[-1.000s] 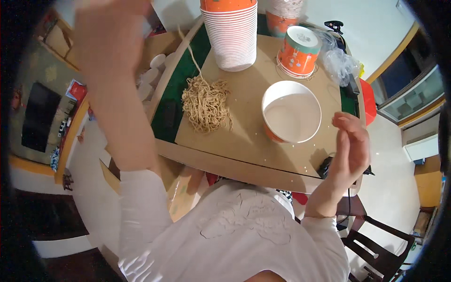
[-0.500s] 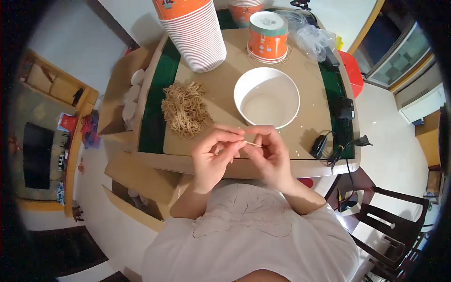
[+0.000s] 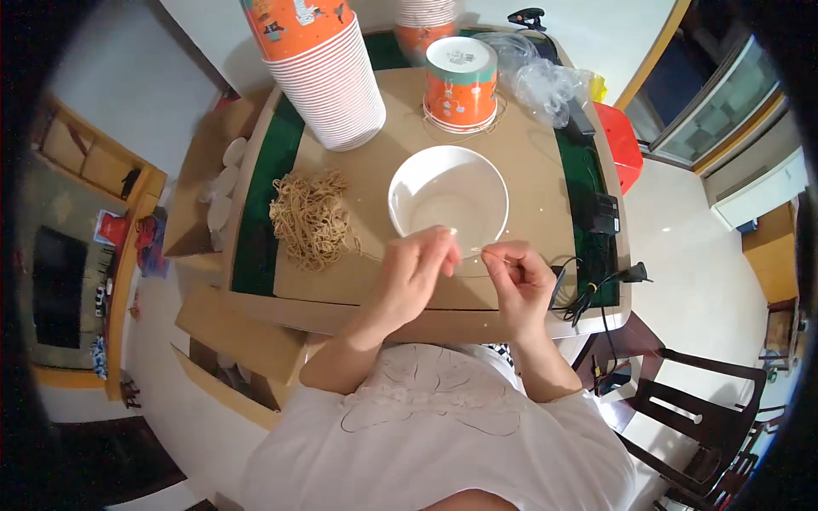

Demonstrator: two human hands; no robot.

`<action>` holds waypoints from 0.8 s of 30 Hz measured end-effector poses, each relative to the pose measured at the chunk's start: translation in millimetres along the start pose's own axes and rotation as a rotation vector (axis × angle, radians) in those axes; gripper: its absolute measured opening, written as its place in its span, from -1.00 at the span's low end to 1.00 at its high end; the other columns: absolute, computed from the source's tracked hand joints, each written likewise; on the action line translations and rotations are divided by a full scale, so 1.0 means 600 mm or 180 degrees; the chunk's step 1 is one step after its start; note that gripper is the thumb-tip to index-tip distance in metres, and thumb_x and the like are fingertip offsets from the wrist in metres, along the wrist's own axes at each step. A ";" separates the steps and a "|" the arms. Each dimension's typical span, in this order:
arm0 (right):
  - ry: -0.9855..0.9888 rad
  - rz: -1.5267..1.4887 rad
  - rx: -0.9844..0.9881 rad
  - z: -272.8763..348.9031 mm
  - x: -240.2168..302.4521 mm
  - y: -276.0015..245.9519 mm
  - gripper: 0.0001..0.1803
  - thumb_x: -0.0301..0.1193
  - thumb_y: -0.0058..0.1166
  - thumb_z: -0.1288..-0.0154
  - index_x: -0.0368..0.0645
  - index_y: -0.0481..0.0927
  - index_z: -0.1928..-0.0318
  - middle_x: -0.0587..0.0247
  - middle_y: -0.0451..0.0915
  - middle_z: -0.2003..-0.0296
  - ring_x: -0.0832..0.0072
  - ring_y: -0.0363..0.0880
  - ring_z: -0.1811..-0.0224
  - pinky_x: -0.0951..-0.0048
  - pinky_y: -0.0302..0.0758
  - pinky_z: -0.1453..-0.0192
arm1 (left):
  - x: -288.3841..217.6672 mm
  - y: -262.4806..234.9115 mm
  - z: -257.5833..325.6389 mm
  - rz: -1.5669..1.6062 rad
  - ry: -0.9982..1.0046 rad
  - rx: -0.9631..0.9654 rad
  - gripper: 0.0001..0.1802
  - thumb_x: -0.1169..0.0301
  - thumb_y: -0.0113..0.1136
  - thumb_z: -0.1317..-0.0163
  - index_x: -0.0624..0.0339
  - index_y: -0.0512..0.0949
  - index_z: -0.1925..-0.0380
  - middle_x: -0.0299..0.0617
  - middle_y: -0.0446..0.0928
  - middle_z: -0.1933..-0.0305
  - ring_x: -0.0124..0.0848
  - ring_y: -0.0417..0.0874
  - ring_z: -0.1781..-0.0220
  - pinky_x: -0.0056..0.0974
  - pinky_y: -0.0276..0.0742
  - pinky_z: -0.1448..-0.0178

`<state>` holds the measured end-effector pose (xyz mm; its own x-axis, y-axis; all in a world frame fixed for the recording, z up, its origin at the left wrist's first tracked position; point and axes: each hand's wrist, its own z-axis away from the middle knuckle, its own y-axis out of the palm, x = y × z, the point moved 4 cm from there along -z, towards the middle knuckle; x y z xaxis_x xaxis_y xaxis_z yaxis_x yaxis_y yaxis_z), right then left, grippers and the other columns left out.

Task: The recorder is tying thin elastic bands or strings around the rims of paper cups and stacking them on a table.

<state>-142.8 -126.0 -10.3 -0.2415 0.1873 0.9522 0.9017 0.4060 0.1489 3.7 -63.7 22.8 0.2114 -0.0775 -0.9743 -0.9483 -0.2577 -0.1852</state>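
Note:
My left hand (image 3: 411, 274) is at the near rim of a white paper bucket (image 3: 492, 192), its fingers pressed together. A tiny pale spot shows at its fingertips; I cannot make out what it is. To its right, apart from it, my right hand (image 3: 524, 279) has thumb and forefinger pinched on a thin, pale piece of string, only a bit of which shows. On the left lies a tangled heap of tan string (image 3: 313, 223), a loose strand running from it toward my left hand. The bucket stands upright on the brown board (image 3: 375, 175).
Behind stand a tall stack of nested paper buckets (image 3: 328, 85) and an upturned orange bucket (image 3: 460, 89). Clear plastic bags (image 3: 541, 81) lie at the back right. Black adapters and cables (image 3: 588, 294) line the right edge. Open cardboard boxes (image 3: 243, 328) stand left of the table.
My hands have come apart: they met at the fingertips over a thin strand, and now a gap lies between them. The right hand has moved right. The whole view has shifted a little.

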 end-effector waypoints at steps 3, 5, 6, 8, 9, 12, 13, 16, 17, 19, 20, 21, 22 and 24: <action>-0.0399 0.0379 -0.0002 -0.008 0.001 -0.012 -0.91 -0.63 0.18 -0.20 -0.23 0.61 0.29 0.56 0.39 0.58 0.85 0.10 0.61 0.73 0.03 0.58 | 0.001 0.032 -0.026 0.0132 -0.0096 0.0394 -0.67 0.30 -0.17 -0.46 0.24 0.42 0.45 -0.36 0.37 0.52 -0.62 0.31 0.48 -0.48 0.26 0.39; -0.0601 0.0577 0.0036 -0.013 0.006 -0.021 -0.91 -0.63 0.18 -0.18 -0.22 0.61 0.29 0.53 0.43 0.57 0.84 0.11 0.62 0.72 0.05 0.58 | -0.001 0.047 -0.039 0.0187 -0.0149 0.0624 -0.69 0.31 -0.16 -0.46 0.23 0.39 0.44 -0.39 0.32 0.53 -0.63 0.26 0.48 -0.47 0.25 0.38; -0.0593 0.0568 0.0009 -0.015 0.003 -0.026 -0.91 -0.63 0.18 -0.18 -0.22 0.61 0.29 0.53 0.43 0.57 0.84 0.11 0.62 0.72 0.05 0.58 | -0.005 0.050 -0.043 0.0120 -0.0170 0.0629 -0.71 0.31 -0.12 -0.45 0.26 0.37 0.44 -0.36 0.28 0.56 -0.61 0.24 0.49 -0.44 0.24 0.40; -0.0530 0.0452 0.0053 -0.019 -0.003 -0.034 -0.92 -0.62 0.18 -0.20 -0.23 0.60 0.28 0.56 0.40 0.59 0.85 0.10 0.63 0.72 0.03 0.58 | -0.005 0.058 -0.050 0.0036 -0.0189 0.0669 -0.71 0.32 -0.09 -0.44 0.28 0.35 0.44 -0.34 0.25 0.59 -0.58 0.22 0.51 -0.40 0.23 0.42; -0.0531 0.0445 0.0024 -0.020 -0.003 -0.039 -0.92 -0.62 0.18 -0.20 -0.23 0.60 0.28 0.56 0.40 0.59 0.85 0.10 0.63 0.72 0.03 0.58 | 0.001 0.062 -0.052 0.0140 -0.0188 0.0604 -0.73 0.34 -0.08 -0.43 0.28 0.35 0.42 -0.35 0.25 0.57 -0.59 0.21 0.50 -0.42 0.23 0.42; -0.0271 0.0302 -0.0034 -0.025 -0.007 -0.048 -0.93 -0.61 0.16 -0.22 -0.23 0.60 0.28 0.59 0.36 0.62 0.85 0.09 0.63 0.71 0.00 0.59 | 0.005 0.068 -0.058 0.0372 -0.0237 0.0568 -0.78 0.37 -0.05 -0.41 0.27 0.35 0.39 -0.36 0.27 0.53 -0.61 0.21 0.47 -0.44 0.22 0.41; -0.0207 0.0234 -0.0047 -0.025 -0.004 -0.050 -0.94 -0.61 0.15 -0.23 -0.24 0.60 0.28 0.60 0.33 0.64 0.86 0.08 0.63 0.71 -0.01 0.59 | 0.005 0.071 -0.059 0.0497 -0.0300 0.0578 -0.80 0.38 -0.03 -0.40 0.26 0.35 0.39 -0.37 0.29 0.51 -0.62 0.22 0.46 -0.44 0.22 0.40; -0.0102 0.0148 -0.0067 -0.026 -0.006 -0.055 -0.95 -0.59 0.14 -0.24 -0.25 0.60 0.27 0.62 0.28 0.65 0.86 0.06 0.63 0.71 -0.03 0.58 | 0.002 0.076 -0.060 0.0445 -0.0284 0.0525 -0.84 0.43 0.02 -0.38 0.25 0.37 0.38 -0.39 0.32 0.48 -0.64 0.23 0.45 -0.45 0.23 0.39; -0.0054 0.0153 -0.0052 -0.027 -0.009 -0.056 -0.95 -0.59 0.14 -0.25 -0.25 0.60 0.27 0.63 0.27 0.65 0.86 0.06 0.63 0.72 -0.03 0.58 | 0.003 0.075 -0.060 0.0423 -0.0284 0.0552 -0.84 0.43 0.02 -0.38 0.25 0.37 0.38 -0.39 0.32 0.48 -0.64 0.23 0.45 -0.45 0.23 0.39; -0.0017 0.0062 -0.0070 -0.027 -0.014 -0.058 -0.95 -0.58 0.15 -0.25 -0.25 0.60 0.27 0.63 0.26 0.65 0.86 0.05 0.63 0.71 -0.03 0.57 | 0.004 0.073 -0.061 0.0430 -0.0384 0.0607 -0.87 0.46 0.08 -0.34 0.25 0.40 0.38 -0.39 0.37 0.47 -0.65 0.29 0.43 -0.47 0.28 0.35; 0.0025 -0.0012 -0.0058 -0.027 -0.016 -0.059 -0.94 -0.57 0.16 -0.24 -0.24 0.61 0.26 0.64 0.24 0.66 0.86 0.04 0.63 0.71 -0.04 0.57 | 0.002 0.073 -0.063 0.0406 -0.0387 0.0641 -0.87 0.46 0.08 -0.34 0.25 0.40 0.38 -0.39 0.37 0.47 -0.65 0.29 0.43 -0.47 0.28 0.35; 0.0021 -0.0031 -0.0098 -0.027 -0.017 -0.062 -0.94 -0.57 0.16 -0.24 -0.24 0.61 0.26 0.64 0.24 0.66 0.86 0.04 0.63 0.71 -0.04 0.57 | 0.000 0.073 -0.064 0.0380 -0.0379 0.0644 -0.88 0.47 0.09 -0.32 0.26 0.41 0.38 -0.38 0.41 0.45 -0.65 0.34 0.40 -0.48 0.31 0.32; 0.0043 -0.0015 -0.0056 -0.027 -0.018 -0.063 -0.94 -0.57 0.16 -0.24 -0.23 0.62 0.26 0.65 0.23 0.66 0.86 0.03 0.63 0.71 -0.05 0.57 | -0.002 0.072 -0.065 0.0349 -0.0371 0.0633 -0.88 0.48 0.11 -0.31 0.26 0.42 0.38 -0.37 0.45 0.42 -0.65 0.39 0.38 -0.49 0.35 0.30; 0.0062 -0.0028 -0.0052 -0.025 -0.023 -0.064 -0.93 -0.57 0.17 -0.23 -0.23 0.62 0.26 0.65 0.22 0.66 0.86 0.02 0.63 0.70 -0.06 0.57 | 0.002 0.071 -0.066 0.0314 -0.0454 0.0635 -0.90 0.49 0.13 -0.30 0.27 0.43 0.38 -0.35 0.48 0.40 -0.65 0.43 0.36 -0.49 0.37 0.27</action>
<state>-168.5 -157.4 -25.1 -0.2427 0.1662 0.9557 0.9053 0.3930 0.1615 -27.2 -112.9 18.5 0.0936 0.0475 -0.9945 -0.9936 -0.0596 -0.0963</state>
